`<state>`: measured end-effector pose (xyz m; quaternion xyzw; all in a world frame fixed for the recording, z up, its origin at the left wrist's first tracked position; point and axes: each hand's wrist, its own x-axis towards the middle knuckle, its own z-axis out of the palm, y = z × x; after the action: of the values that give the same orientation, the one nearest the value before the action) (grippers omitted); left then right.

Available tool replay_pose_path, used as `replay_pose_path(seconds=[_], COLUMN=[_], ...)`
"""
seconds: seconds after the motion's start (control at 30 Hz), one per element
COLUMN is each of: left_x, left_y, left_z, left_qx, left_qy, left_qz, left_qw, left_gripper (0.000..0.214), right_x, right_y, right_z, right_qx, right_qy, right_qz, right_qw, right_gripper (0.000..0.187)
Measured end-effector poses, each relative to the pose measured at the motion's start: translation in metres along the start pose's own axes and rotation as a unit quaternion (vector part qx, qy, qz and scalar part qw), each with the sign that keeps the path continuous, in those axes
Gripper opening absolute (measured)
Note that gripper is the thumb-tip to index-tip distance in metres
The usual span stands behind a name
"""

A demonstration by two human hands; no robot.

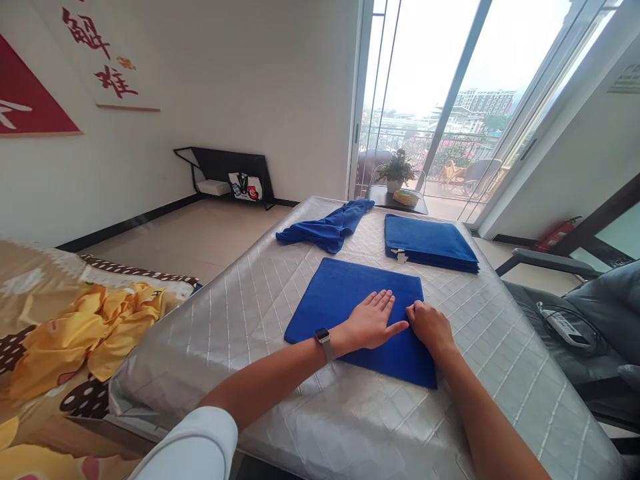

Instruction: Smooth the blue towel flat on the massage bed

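1. A flat blue cloth (345, 287), smooth and four-sided with rounded corners, is spread on the silvery, shiny mattress (240, 320), whose cover is quilted in diamonds.
2. The left hand (375, 319) is laid palm down on the cloth, fingers extended and thumb spread.
3. The right hand (431, 327) is curled at the cloth's right edge, just apart from the left; whether fabric is pinched there cannot be told.
4. Beyond, a squared blue stack (427, 237) is set at the right; a crumpled blue fabric (330, 227) is bunched at the left.
5. White labels (401, 257) are seen on the stack, too small to be read.
6. On the wall scroll (100, 53), "解" and "难" are written in red.
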<state>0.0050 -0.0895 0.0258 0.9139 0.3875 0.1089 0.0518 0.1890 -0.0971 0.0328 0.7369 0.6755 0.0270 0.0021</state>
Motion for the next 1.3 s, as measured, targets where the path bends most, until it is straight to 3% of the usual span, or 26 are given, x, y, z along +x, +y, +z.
replay_pose_path(seconds=[0.13, 0.3, 0.43, 0.57, 0.67, 0.77, 0.93, 1.13, 1.3], left_x=[0.032, 0.027, 0.0, -0.04, -0.07, -0.088, -0.088, -0.088, -0.088], left_y=[0.024, 0.012, -0.02, -0.07, -0.105, -0.125, -0.126, -0.124, -0.124], left_z=[0.014, 0.022, 0.012, -0.002, -0.007, -0.005, -0.003, -0.007, -0.008], left_qx=[-0.016, -0.03, -0.027, -0.004, 0.02, 0.028, 0.015, 0.019, 0.042], left_qy=[-0.003, -0.007, -0.022, -0.029, -0.012, 0.012, 0.003, -0.004, 0.009], left_qz=[-0.001, -0.007, -0.034, -0.1, -0.162, -0.203, -0.226, -0.213, -0.21], left_qw=[1.0, 1.0, 0.999, 0.995, 0.986, 0.979, 0.974, 0.977, 0.977], left_gripper=[0.084, 0.087, 0.088, 0.086, 0.085, 0.083, 0.088, 0.09, 0.087], right_x=[-0.001, 0.0, 0.003, 0.005, 0.006, 0.006, 0.001, -0.005, -0.005], right_y=[0.003, 0.003, 0.003, 0.005, 0.006, 0.005, 0.003, 0.0, -0.003], right_z=[0.0, -0.002, -0.002, 0.0, 0.002, 0.001, -0.006, -0.015, -0.017], right_qx=[0.01, 0.008, 0.009, 0.013, 0.013, 0.009, -0.002, -0.018, -0.027], right_qy=[-0.019, -0.03, -0.033, -0.034, -0.032, -0.029, -0.028, -0.065, -0.061], right_qz=[-0.005, -0.009, -0.004, -0.005, -0.005, -0.002, 0.0, 0.002, -0.001], right_qw=[1.0, 0.999, 0.999, 0.999, 0.999, 1.0, 1.0, 0.998, 0.998], right_gripper=[0.034, 0.035, 0.038, 0.038, 0.04, 0.041, 0.043, 0.049, 0.051])
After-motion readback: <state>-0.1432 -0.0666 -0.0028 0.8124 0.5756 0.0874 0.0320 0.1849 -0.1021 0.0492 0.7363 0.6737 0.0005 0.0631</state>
